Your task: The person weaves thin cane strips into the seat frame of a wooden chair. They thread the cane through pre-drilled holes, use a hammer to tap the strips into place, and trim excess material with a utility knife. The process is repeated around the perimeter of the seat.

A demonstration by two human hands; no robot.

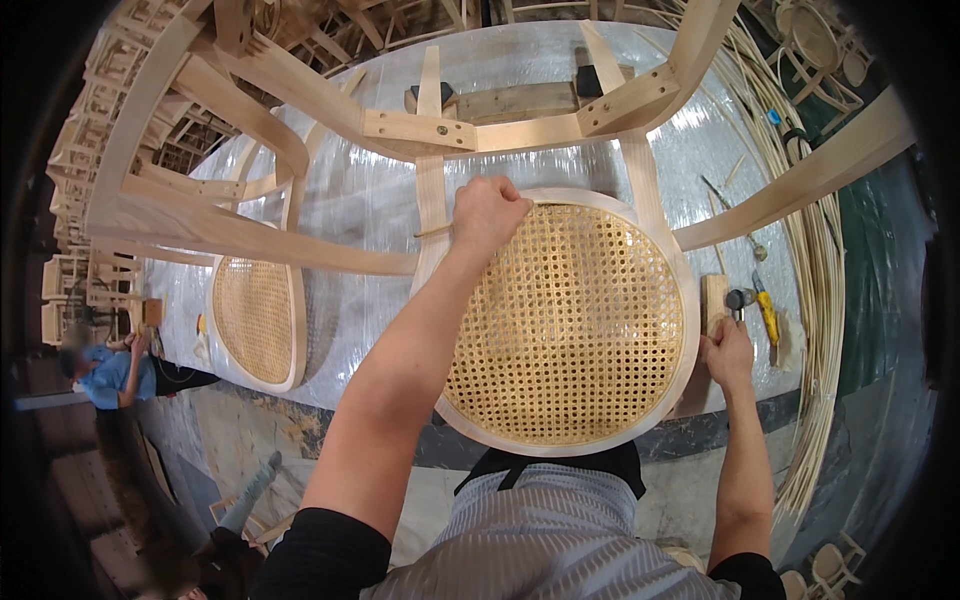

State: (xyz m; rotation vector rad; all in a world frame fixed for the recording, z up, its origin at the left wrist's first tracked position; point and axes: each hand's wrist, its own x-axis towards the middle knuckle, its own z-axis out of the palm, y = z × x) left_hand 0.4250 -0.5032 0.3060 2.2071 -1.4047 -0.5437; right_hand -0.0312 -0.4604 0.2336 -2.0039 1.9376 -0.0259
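A chair's round backrest frame (692, 330), fitted with woven cane webbing (570, 320), lies face up in front of me, joined to pale wooden legs and rails. My left hand (488, 212) is closed in a pinch at the upper left rim of the webbing. A thin cane strip (434, 232) sticks out from its left side; the fingers hide the rest. To the right of the frame, my right hand (728, 352) is closed around what looks like a hammer (740, 299) with a dark head and metal neck. A wooden block (715, 300) lies beside it.
A yellow-handled knife (768, 318) and an awl-like tool (758, 252) lie on the plastic-covered table (350, 215). Long cane strips (815, 330) run along the right edge. Another caned chair (255, 320) stands left. Farther left is a person in blue (118, 375).
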